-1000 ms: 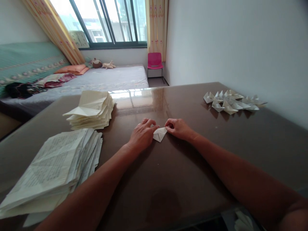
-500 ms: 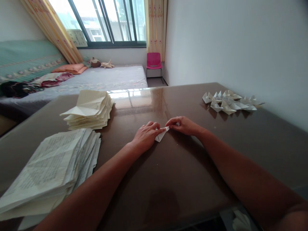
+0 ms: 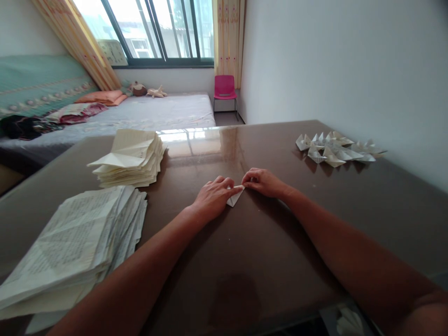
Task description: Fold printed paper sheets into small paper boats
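Note:
A small piece of folded white paper (image 3: 234, 199) lies on the brown table (image 3: 210, 261), its lower point towards me. My left hand (image 3: 216, 193) rests over its left side, with the fingers closed on it and the index finger along its upper edge. With fingertips pinched together, my right hand (image 3: 261, 181) grips the paper's right corner. Part of the paper is hidden under my left fingers.
Stacks of written sheets (image 3: 80, 233) and yellowish paper (image 3: 135, 154) stand on the left of the table. Several folded paper shapes (image 3: 332, 151) are grouped at the far right by the wall. Beyond are a bed (image 3: 168, 109) and a pink chair (image 3: 225, 87).
My right fingers have closed in on the paper's right corner and cover more of it. My left hand stays on the paper almost unmoved; the view has shifted slightly.

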Available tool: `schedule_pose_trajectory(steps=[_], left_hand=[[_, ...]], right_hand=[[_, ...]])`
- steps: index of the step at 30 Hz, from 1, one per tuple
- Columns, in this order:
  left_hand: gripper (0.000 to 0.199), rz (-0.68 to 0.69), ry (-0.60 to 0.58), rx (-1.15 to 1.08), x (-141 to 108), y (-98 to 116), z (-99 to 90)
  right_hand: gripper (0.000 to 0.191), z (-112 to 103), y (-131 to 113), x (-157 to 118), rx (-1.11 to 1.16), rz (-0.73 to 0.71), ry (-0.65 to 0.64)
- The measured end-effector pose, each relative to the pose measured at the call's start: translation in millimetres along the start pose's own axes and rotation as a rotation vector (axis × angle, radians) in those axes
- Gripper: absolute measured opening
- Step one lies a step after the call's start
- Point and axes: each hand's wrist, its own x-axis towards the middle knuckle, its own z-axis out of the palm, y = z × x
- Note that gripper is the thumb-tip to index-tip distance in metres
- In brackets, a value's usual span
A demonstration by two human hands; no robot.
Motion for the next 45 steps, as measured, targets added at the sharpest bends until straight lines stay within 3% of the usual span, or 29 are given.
schedule_pose_trajectory(steps=[11, 20, 28, 36, 41, 45], left_hand=[[0.044, 0.033, 0.011, 0.048, -1, 2, -2.9], [0.040, 0.035, 0.003, 0.153, 2, 11, -0.5], [0.043, 0.006, 0.001, 0.120, 0, 12, -1.6], [0.049, -0.005, -0.002, 0.109, -1, 12, -1.7], [0.048, -0.018, -0.005, 0.109, 0, 12, -1.6], [0.048, -0.016, -0.002, 0.104, 0, 12, -1.0]], right_hand=[[0.014, 5, -9, -1, -0.233, 0.050, -0.012], [0.013, 5, -6, 2, -0.197, 0.064, -0.011], [0.020, -6, 10, -3, 0.142, 0.048, -0.031], [0.021, 4, 0, -4, 0.005, 0.088, 0.037], [0.011, 6, 1, -1, -0.030, 0.130, 0.052], [0.016, 6, -1, -1, -0.054, 0.142, 0.057]])
